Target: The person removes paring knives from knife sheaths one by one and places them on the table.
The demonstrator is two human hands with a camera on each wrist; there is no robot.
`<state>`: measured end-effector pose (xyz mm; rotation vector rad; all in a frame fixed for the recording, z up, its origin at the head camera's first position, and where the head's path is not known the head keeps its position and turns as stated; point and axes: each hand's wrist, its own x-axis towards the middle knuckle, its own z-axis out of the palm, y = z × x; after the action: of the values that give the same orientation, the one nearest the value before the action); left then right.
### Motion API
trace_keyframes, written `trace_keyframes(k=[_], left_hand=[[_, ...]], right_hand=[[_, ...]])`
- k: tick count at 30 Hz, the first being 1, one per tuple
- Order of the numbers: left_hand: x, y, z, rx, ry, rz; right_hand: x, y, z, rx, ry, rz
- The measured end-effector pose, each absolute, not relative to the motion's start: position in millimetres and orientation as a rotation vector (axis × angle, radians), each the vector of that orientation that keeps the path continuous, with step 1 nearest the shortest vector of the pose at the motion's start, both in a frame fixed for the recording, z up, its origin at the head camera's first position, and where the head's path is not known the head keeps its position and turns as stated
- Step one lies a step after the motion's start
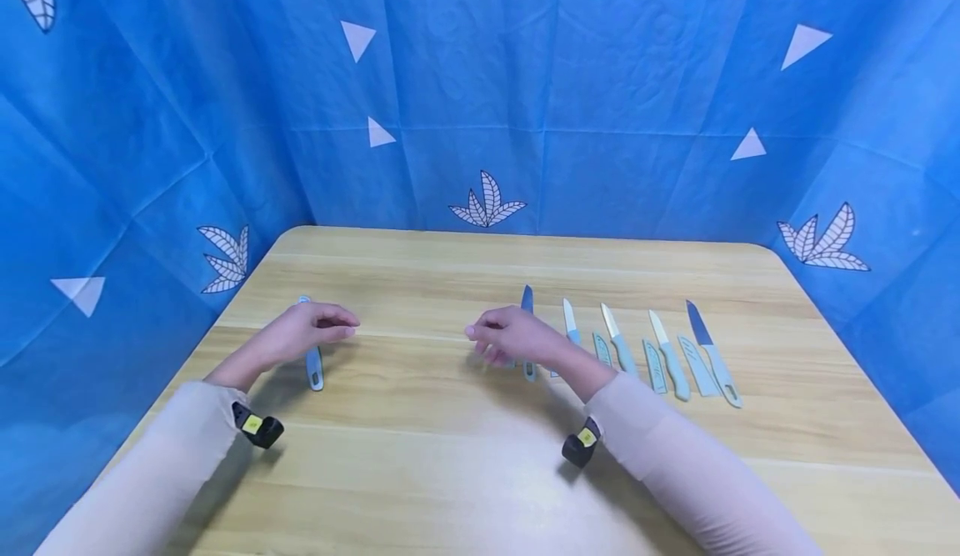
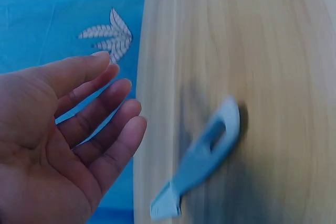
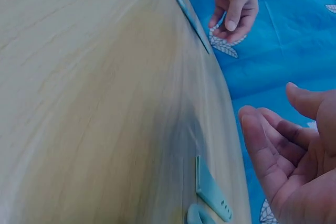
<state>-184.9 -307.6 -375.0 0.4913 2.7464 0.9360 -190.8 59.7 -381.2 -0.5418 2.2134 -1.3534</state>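
Observation:
My left hand (image 1: 303, 331) hovers over the left part of the table, its fingers loosely curved with nothing in them. Below it lies a blue-handled tool (image 1: 315, 369) with a slot in the handle; the hand hides its middle in the head view. In the left wrist view this handle (image 2: 207, 150) lies apart from the fingers. My right hand (image 1: 517, 335) is also bare, fingers bent and relaxed. It partly covers a dark-bladed knife (image 1: 528, 299) at the near end of a row. A teal blade sheath (image 3: 212, 188) shows below it in the right wrist view.
Further right on the wooden table (image 1: 420, 473) are light-bladed knives (image 1: 626, 352), another dark-bladed knife (image 1: 712, 356) and several teal sheaths (image 1: 697, 368), laid side by side. A blue patterned curtain (image 1: 465, 64) encloses the back and sides.

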Motion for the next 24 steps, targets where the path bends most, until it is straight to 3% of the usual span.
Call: trace_keyframes(k=[24], left_hand=[[-190,-368,-388,0.513,2.833,0.832]], right_hand=[[-177,5,-392,-0.773,2.460,-1.175]])
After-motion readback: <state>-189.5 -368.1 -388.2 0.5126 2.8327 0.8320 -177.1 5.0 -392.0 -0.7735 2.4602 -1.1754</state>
